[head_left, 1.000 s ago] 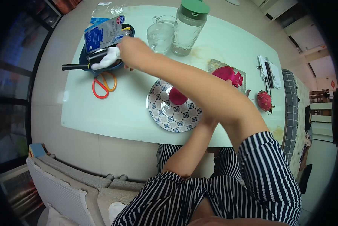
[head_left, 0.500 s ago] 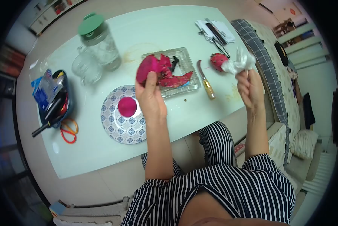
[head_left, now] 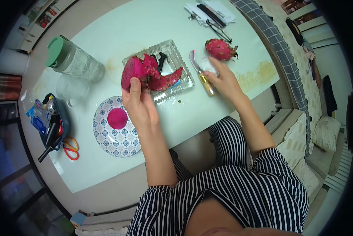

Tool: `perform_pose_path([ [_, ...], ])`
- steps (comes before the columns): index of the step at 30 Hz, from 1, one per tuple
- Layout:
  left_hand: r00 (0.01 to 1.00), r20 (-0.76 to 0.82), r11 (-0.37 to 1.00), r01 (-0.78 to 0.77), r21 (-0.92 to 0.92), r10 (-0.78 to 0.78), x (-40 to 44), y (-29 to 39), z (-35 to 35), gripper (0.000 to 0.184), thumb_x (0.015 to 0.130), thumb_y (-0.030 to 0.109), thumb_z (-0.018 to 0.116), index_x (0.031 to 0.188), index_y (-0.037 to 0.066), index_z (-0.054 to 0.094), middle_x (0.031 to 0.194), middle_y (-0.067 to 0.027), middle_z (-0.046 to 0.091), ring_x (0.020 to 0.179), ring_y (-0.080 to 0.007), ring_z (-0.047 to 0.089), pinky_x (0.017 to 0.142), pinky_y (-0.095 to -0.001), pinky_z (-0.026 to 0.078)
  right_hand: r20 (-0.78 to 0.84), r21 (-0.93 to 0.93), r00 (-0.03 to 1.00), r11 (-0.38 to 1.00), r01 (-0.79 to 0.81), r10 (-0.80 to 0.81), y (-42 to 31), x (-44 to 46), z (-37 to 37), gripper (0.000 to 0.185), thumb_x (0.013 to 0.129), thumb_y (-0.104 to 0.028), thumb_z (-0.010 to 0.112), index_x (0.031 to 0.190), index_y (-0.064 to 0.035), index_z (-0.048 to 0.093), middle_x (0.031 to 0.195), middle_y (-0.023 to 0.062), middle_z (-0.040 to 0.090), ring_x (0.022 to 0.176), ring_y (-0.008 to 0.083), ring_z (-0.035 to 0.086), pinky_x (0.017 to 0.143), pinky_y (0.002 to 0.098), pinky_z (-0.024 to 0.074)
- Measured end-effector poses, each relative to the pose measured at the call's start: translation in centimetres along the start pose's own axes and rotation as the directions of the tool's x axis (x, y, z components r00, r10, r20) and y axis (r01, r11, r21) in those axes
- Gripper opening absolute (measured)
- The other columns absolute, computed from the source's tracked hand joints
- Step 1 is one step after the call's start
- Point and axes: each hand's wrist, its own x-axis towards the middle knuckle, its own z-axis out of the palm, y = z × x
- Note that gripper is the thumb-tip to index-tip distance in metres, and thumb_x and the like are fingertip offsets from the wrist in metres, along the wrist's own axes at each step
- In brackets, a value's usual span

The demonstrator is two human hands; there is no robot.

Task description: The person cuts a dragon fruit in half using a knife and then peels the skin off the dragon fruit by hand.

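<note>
My left hand (head_left: 139,104) is closed round a cut dragon fruit (head_left: 132,72), its magenta flesh dotted with seeds, above the near-left part of a square glass tray (head_left: 188,80). Red peel (head_left: 164,82) lies across the tray beside it. Closed on a crumpled white wrap (head_left: 208,66), tissue or thin plastic, my right hand (head_left: 223,80) is low over the table. Its thumb is close to the gold handle of a curved knife (head_left: 206,84); whether they touch I cannot tell. Just beyond the wrap sits a whole dragon fruit (head_left: 219,49).
A patterned plate (head_left: 105,141) bears a round magenta fruit piece (head_left: 117,118). Left of it stand a green-lidded glass pitcher (head_left: 80,65), a glass mug (head_left: 70,89), a blue basket (head_left: 64,114) and scissors (head_left: 71,149). Papers (head_left: 219,11) and glasses (head_left: 219,31) lie at the far right.
My right hand has come down and leftward with the white wrap, away from the whole dragon fruit and towards the knife. My left hand keeps its hold. The view has shifted.
</note>
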Motion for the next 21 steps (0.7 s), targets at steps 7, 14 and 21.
perform_pose_path([
  [7, 0.997, 0.058, 0.995, 0.055, -0.081, -0.051, 0.2, -0.6, -0.5, 0.048, 0.096, 0.024, 0.071, 0.132, -0.003, 0.055, 0.133, -0.0116, 0.062, 0.124, -0.0240, 0.056, 0.113, -0.0429, 0.040, -0.163, -0.359, 0.919, 0.889, 0.284, -0.359, -8.0, 2.8, -1.2, 0.032, 0.092, -0.029, 0.070, 0.119, -0.0109, 0.070, 0.118, 0.0146, 0.064, 0.105, 0.0341, 0.057, 0.090, 0.0417, 0.0463],
  [14, 0.989, 0.144, 0.997, 0.005, 0.073, -0.016, -0.1, -0.6, 0.5, 0.073, 0.088, 0.027, 0.080, 0.143, -0.003, 0.044, 0.138, -0.0116, 0.058, 0.129, -0.0257, 0.054, 0.116, -0.0441, 0.037, 0.084, 0.719, 0.993, 0.685, -0.119, 0.084, -12.1, 4.6, 1.2, 0.041, 0.102, -0.039, 0.062, 0.092, 0.0009, 0.069, 0.079, -0.0014, 0.060, 0.072, 0.0071, 0.050, 0.067, 0.0240, 0.0428],
  [21, 0.987, 0.149, 0.991, 0.035, 0.127, -0.054, -0.6, -0.7, 1.7, 0.098, 0.071, 0.018, 0.092, 0.150, -0.002, 0.037, 0.141, -0.0125, 0.054, 0.132, -0.0268, 0.052, 0.117, -0.0404, 0.037, 0.507, 0.726, 0.856, 0.583, -0.364, -0.098, -11.8, 5.6, 0.9, 0.045, 0.102, -0.036, 0.062, 0.124, 0.0026, 0.068, 0.112, 0.0101, 0.071, 0.103, 0.0148, 0.064, 0.094, 0.0289, 0.0499],
])
